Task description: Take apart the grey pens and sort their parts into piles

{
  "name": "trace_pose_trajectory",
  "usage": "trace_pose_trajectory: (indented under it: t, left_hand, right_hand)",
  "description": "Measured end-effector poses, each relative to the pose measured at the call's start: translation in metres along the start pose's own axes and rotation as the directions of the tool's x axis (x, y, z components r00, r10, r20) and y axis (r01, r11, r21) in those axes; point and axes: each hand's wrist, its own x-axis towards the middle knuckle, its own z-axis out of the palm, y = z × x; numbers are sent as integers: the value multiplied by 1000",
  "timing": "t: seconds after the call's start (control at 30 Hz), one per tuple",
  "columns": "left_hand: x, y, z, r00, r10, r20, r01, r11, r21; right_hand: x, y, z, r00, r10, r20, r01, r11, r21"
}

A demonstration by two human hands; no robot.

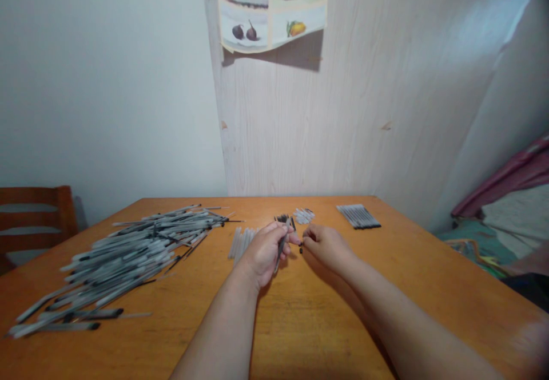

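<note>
My left hand (269, 249) is closed around a slim grey pen (281, 251), held slanting across the fingers. Close beside it, my right hand (325, 245) has its fingers pinched together; whatever they hold, if anything, is too small to make out. Small black plugs (301, 250) lie on the table just under the right fingertips. Behind the left hand are a row of clear tubes (241, 242), partly hidden, and a group of thin black pieces (283, 218). A small heap of short whitish pieces (304, 215) lies beyond the hands.
A large loose pile of grey pens and refills (128, 254) spreads over the left side of the wooden table (309, 328). At the back right lies a neat row of black-ended pens (358, 216). A wooden chair (36, 214) stands at the left, against the wall side.
</note>
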Motion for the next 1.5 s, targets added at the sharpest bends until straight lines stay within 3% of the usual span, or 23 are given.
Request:
trace_pose_trajectory:
  t: [0.13,0.57,1.13,1.4,1.5]
  left_hand:
    - [1,0,0,1000,9,-2,-9,1000,-1]
    - [1,0,-1,999,-33,-23,31,998,-62]
    - [2,-1,-2,1000,-8,-8,7,998,-62]
    - [2,-2,-2,1000,1,8,-1,1000,-14]
    - [3,-3,-2,1000,12,18,-12,1000,22]
  right_hand:
    - [-4,-2,8,998,22,55,-16,995,-101]
    - [-7,-7,17,997,39,68,-23,975,-219]
    - [-8,-9,31,996,53,76,-33,970,-239]
    - [1,-4,7,995,10,-98,-2,996,85]
    - [3,-5,-5,995,67,-79,-28,907,421]
